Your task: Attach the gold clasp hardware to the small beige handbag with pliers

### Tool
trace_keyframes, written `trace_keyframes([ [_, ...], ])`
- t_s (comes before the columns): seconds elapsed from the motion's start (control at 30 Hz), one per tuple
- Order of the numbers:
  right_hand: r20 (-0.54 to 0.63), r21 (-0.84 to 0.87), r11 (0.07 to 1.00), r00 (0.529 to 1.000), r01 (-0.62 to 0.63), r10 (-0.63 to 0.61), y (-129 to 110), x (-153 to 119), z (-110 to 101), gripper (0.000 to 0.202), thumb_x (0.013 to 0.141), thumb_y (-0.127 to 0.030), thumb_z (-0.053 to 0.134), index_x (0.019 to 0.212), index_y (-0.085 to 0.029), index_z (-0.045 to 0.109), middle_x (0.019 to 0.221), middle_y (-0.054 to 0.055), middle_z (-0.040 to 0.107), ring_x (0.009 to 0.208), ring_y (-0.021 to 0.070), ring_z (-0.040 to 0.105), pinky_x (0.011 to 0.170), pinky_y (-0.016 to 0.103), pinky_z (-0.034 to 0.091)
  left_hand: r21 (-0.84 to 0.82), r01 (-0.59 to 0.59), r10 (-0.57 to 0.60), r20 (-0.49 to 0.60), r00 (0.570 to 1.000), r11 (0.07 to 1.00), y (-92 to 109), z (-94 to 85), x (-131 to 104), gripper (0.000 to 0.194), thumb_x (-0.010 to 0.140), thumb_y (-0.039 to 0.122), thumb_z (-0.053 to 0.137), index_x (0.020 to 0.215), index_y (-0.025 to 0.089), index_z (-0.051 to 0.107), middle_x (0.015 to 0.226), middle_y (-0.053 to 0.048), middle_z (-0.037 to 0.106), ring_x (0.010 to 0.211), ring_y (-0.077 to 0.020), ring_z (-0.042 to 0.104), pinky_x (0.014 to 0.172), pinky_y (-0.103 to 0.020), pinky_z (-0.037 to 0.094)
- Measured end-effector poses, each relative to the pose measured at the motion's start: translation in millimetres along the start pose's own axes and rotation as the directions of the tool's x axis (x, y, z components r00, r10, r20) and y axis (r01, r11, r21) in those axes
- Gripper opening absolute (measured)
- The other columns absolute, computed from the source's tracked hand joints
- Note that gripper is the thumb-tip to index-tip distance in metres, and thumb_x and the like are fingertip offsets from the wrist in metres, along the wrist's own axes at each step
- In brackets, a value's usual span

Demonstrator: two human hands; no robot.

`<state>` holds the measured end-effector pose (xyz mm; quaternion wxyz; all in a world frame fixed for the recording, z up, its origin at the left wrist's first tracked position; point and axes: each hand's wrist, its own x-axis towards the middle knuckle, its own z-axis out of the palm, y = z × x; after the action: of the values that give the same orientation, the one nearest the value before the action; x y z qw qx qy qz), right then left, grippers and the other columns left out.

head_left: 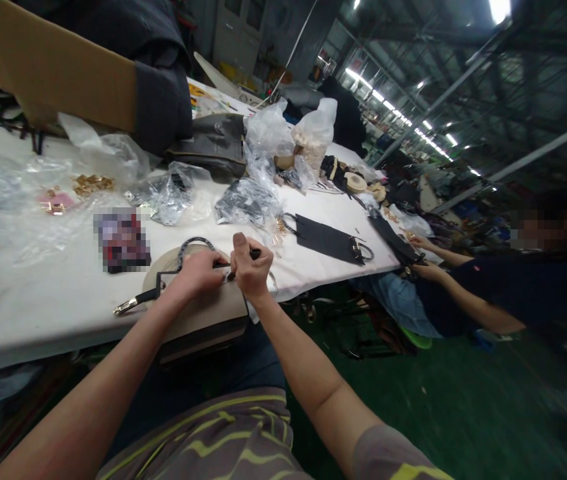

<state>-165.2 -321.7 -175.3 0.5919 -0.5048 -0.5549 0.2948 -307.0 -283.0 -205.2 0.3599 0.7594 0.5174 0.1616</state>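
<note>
A beige and dark bag (203, 319) lies at the table's front edge, partly over my lap, with a round handle (194, 241) behind it and a strap with a metal clasp (133, 303) sticking out to the left. My left hand (202, 272) presses on the bag's upper edge, fingers bent round it. Just right of it, my right hand (252, 265) is wrapped round a dark-handled tool (254, 254), thumb up, its lower end at the bag's edge. A round pale board (156, 267) lies partly under the bag.
A blurred-out phone-like object (122, 239) lies left on the white table (53, 267). Plastic bags (248, 200) and gold metal parts (92, 185) lie behind. Black bag pieces (328, 239) are to the right, near a co-worker (463, 287) handling a black piece.
</note>
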Motion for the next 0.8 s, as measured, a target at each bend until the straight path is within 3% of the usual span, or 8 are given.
trace_keyframes([
  [0.13, 0.067, 0.057, 0.997, 0.997, -0.052, 0.048, -4, 17, 3, 0.071, 0.101, -0.078, 0.071, 0.062, -0.026, 0.041, 0.053, -0.005, 0.041, 0.048, 0.0108, 0.04, 0.047, 0.029, 0.033, -0.009, 0.014, -0.014, 0.003, 1.0, 1.0, 3, -1.0, -4, 0.041, 0.084, 0.023, 0.068, 0.118, 0.019, 0.09, 0.121, -0.012, 0.088, 0.114, -0.0365, 0.08, 0.109, -0.044, 0.057],
  [0.3, -0.025, 0.306, 0.927, 0.971, -0.219, 0.237, -3, 60, 13, 0.071, 0.097, -0.078, 0.075, 0.069, -0.03, 0.031, 0.049, -0.011, 0.031, 0.038, 0.0082, 0.028, 0.035, 0.027, 0.019, -0.04, 0.028, -0.03, -0.044, 0.999, 0.999, 6, 0.2, -11, 0.045, 0.085, 0.021, 0.066, 0.124, 0.022, 0.09, 0.125, -0.012, 0.088, 0.121, -0.0363, 0.079, 0.116, -0.045, 0.055],
  [0.43, 0.044, 0.286, 0.916, 0.959, -0.281, 0.28, 5, 73, 24, 0.069, 0.096, -0.077, 0.077, 0.069, -0.03, 0.033, 0.048, -0.012, 0.033, 0.036, 0.0075, 0.028, 0.034, 0.027, 0.019, -0.075, 0.017, -0.02, -0.043, 0.999, 0.997, 7, 0.6, -14, 0.046, 0.086, 0.022, 0.066, 0.126, 0.023, 0.089, 0.128, -0.01, 0.088, 0.124, -0.0348, 0.078, 0.114, -0.041, 0.057],
  [0.63, 0.022, 0.124, 0.976, 0.984, -0.18, 0.179, 12, 48, 25, 0.067, 0.1, -0.078, 0.071, 0.068, -0.03, 0.037, 0.05, -0.009, 0.038, 0.041, 0.0103, 0.037, 0.039, 0.028, 0.028, -0.074, 0.076, -0.082, -0.073, 0.994, 0.994, 7, 5.6, -16, 0.047, 0.088, 0.021, 0.066, 0.13, 0.019, 0.087, 0.127, -0.015, 0.087, 0.12, -0.0378, 0.079, 0.115, -0.045, 0.056],
  [0.8, -0.049, -0.062, 0.998, 0.999, -0.001, -0.002, 2, 5, 12, 0.071, 0.104, -0.077, 0.066, 0.063, -0.027, 0.039, 0.056, -0.003, 0.043, 0.053, 0.0128, 0.043, 0.051, 0.03, 0.037, -0.004, 0.006, -0.006, -0.06, 0.998, 1.0, 4, 6.6, -15, 0.05, 0.089, 0.017, 0.062, 0.133, 0.019, 0.086, 0.13, -0.015, 0.086, 0.124, -0.038, 0.077, 0.116, -0.047, 0.054],
])
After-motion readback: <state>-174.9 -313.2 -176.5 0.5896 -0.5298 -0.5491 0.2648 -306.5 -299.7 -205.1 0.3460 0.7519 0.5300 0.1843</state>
